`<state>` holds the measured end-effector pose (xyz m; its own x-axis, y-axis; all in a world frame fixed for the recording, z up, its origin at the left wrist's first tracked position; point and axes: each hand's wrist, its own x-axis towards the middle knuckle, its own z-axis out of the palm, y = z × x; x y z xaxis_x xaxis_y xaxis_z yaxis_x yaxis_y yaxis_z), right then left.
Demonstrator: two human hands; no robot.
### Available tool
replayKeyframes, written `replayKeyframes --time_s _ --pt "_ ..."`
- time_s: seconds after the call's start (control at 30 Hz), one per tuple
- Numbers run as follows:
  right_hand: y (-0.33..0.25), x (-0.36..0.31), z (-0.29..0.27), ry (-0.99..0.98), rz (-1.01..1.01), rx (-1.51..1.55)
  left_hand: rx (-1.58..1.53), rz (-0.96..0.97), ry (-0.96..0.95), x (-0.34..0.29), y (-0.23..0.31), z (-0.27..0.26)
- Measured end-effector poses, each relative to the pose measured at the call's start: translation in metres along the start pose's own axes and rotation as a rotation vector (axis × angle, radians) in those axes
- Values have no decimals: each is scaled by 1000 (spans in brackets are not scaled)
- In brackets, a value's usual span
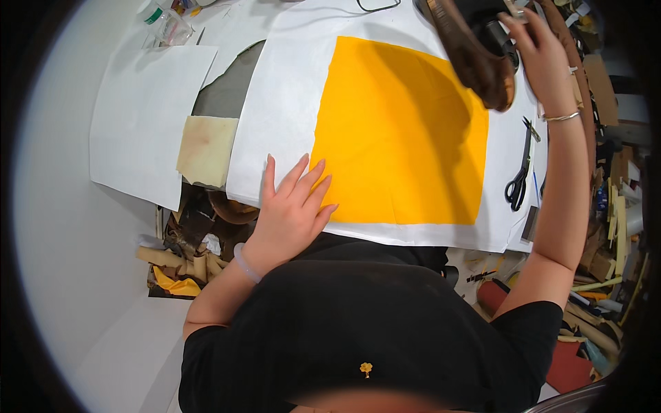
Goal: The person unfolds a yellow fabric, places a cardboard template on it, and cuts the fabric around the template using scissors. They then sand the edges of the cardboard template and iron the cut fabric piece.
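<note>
My left hand [290,213] lies flat with its fingers spread across the left edge of a yellow sheet [399,138] and the white paper [275,138] under it. The sheet is nearly square, with slight creases. At the far right, my right hand [544,58] reaches up with bent fingers beside a long, glossy dark brown object [475,58] with black parts. Its kind is unclear. The fingers are closed near a small pale metallic piece [513,9]; what they grip is partly hidden. A broad shadow crosses the yellow sheet.
Black-handled scissors [518,182] lie right of the yellow sheet. To the left are a pale square piece [206,150], a grey sheet [231,82] and another white sheet [141,124]. A clear bottle [165,27] is at far left. Leather scraps [186,261] sit below the table's left edge.
</note>
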<state>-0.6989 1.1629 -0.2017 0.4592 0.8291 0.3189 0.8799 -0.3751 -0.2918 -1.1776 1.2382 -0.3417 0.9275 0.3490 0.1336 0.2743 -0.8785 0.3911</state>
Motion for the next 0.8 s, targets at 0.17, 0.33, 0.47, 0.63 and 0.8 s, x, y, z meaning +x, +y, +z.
replayKeyframes --time_s 0.17,0.33,0.47,0.63,0.8 --pt "-12 40 -9 261 280 493 -114 -63 149 22 -6 -14" --pt "44 87 15 193 174 347 -337 -267 321 85 -39 -22" --pt "123 127 23 14 110 364 -402 -389 269 155 -74 -21" --pt "146 136 18 -144 138 437 -259 -393 146 206 -116 2" --pt "88 100 18 -40 187 373 -223 -415 81 219 -119 6"
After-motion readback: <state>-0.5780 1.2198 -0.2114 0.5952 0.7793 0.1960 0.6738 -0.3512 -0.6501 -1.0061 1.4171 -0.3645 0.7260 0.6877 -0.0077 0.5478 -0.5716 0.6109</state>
